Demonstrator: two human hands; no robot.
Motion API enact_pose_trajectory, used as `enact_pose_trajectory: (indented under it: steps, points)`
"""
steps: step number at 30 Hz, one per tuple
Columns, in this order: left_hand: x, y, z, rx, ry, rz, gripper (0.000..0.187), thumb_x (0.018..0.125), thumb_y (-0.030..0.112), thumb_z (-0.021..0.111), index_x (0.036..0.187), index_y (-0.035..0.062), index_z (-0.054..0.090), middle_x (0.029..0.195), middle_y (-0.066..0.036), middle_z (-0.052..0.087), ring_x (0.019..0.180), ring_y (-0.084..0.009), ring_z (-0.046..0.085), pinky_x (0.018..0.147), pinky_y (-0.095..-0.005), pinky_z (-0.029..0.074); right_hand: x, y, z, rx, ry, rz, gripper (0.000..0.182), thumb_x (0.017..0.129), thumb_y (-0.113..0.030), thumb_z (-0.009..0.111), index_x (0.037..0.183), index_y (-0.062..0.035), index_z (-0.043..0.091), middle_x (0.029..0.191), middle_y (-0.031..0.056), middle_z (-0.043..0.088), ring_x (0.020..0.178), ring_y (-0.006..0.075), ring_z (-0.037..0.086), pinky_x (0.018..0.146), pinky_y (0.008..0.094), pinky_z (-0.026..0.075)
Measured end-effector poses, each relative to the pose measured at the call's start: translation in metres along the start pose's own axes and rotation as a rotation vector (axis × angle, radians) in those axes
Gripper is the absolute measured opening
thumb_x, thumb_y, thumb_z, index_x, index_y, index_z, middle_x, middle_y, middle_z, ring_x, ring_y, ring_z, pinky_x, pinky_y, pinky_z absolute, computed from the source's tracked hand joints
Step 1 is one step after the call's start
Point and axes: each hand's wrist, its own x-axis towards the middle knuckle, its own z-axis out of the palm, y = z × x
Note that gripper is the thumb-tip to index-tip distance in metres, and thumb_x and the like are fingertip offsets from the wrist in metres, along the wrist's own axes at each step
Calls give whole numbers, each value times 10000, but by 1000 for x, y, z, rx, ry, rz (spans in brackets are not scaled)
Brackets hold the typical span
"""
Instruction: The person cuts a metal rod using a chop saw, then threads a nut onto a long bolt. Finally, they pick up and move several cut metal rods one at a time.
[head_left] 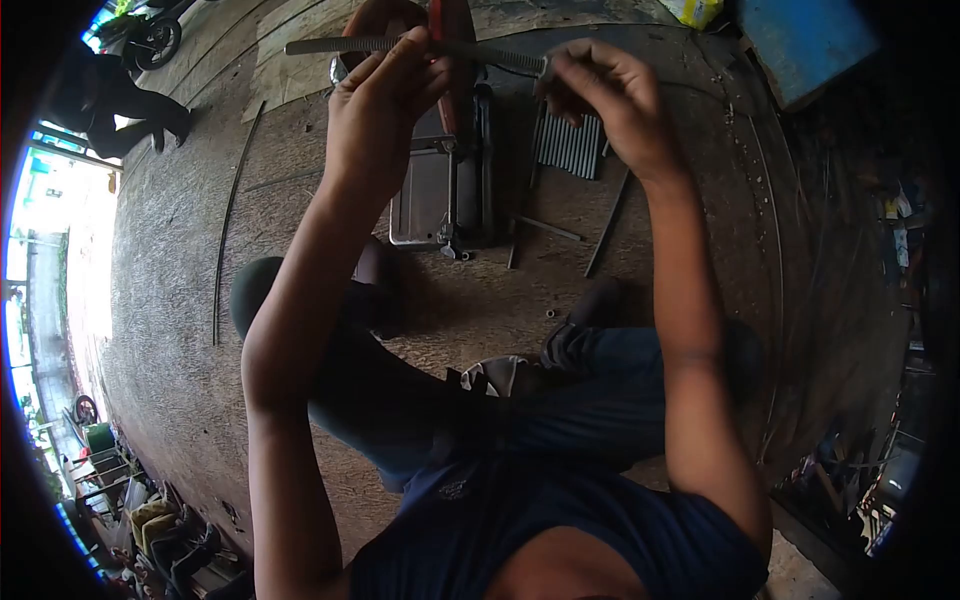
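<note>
A thin grey metal rod (335, 45) with fine ridges along it, like a threaded rod, is held up nearly level across the top of the head view. My left hand (385, 110) pinches it near its middle, thumb on top. At the rod's right end, the fingers of my right hand (615, 95) are closed around the tip; a small pale piece shows there, too small to make out. Behind and below my left hand stands a cut-off saw with a red arm (454, 80) and a grey metal base (420, 195).
Short cut rods (570, 150) lie side by side under my right hand. Several loose rods, including one long rod (235, 220), lie on the worn floor (180, 270). A small nut-like ring (550, 313) lies near my foot. A blue panel (810, 45) stands at top right.
</note>
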Motion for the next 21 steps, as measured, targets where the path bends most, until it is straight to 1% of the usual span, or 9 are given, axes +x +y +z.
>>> enact_pose_trajectory:
  steps: [1, 3, 4, 6, 9, 13, 16, 18, 21]
  points:
    - [1, 0, 2, -35, 18, 17, 257, 938, 160, 620, 1106, -34, 607, 1037, -110, 635, 958, -181, 646, 897, -301, 528, 4, 2, 7, 3, 0, 3, 224, 916, -204, 645, 1070, -43, 614, 915, 46, 663, 796, 97, 647, 654, 215, 497]
    - [2, 1, 2, -70, 39, 32, 199, 926, 140, 637, 1042, -21, 646, 948, -112, 668, 872, -173, 676, 827, -281, 561, 11, 3, 28, 101, 281, -300, 259, 970, -226, 554, 1142, -36, 591, 811, 38, 661, 707, 88, 622, 613, 210, 473]
    - [3, 0, 2, -60, 43, 36, 200, 924, 136, 637, 1044, -25, 646, 949, -116, 670, 871, -174, 677, 831, -283, 561, 10, -1, 25, 104, 281, -296, 259, 970, -226, 554, 1142, -36, 591, 811, 38, 661, 707, 88, 622, 613, 210, 473]
    - [7, -2, 0, -51, 47, 40, 202, 923, 132, 637, 1045, -29, 646, 950, -119, 672, 871, -175, 678, 834, -285, 561, 9, -10, 12, 139, 69, 158, 254, 950, -192, 587, 1157, -45, 589, 844, 43, 667, 714, 87, 619, 606, 222, 489]
    - [10, -5, -4, -65, 46, 29, 211, 921, 126, 638, 1054, -38, 644, 958, -126, 673, 881, -177, 679, 842, -286, 560, 14, 15, 11, 123, 84, -46, 157, 895, -144, 662, 1011, -42, 629, 834, 40, 668, 686, 72, 613, 590, 210, 480]
    - [12, -5, -7, -44, 61, 18, 220, 920, 123, 638, 1063, -45, 640, 959, -129, 675, 883, -179, 682, 837, -278, 564, 18, 12, 17, 223, 228, -80, 171, 890, -142, 663, 1023, -41, 627, 857, 32, 662, 692, 62, 609, 599, 201, 481]
    - [13, -7, -8, -33, 49, 35, 221, 921, 128, 638, 1059, -45, 642, 952, -132, 680, 878, -180, 683, 831, -271, 566, 17, 17, 5, 176, -4, 206, 216, 890, -141, 666, 1071, -35, 615, 904, 23, 648, 718, 61, 614, 619, 202, 484]
    - [13, -7, -9, -23, 51, 56, 223, 921, 132, 640, 1056, -44, 644, 947, -134, 683, 875, -180, 684, 829, -268, 567, 22, 24, 17, 178, 152, -161, 199, 903, -199, 668, 1005, -30, 646, 857, 15, 653, 692, 70, 628, 588, 202, 486]
    - [12, -4, -8, -12, 75, 39, 228, 913, 139, 652, 1052, -42, 648, 948, -131, 686, 877, -181, 685, 839, -280, 565, 21, 9, 21, 314, 139, 66, 222, 921, -254, 650, 925, -32, 666, 781, 29, 665, 667, 78, 636, 568, 202, 486]
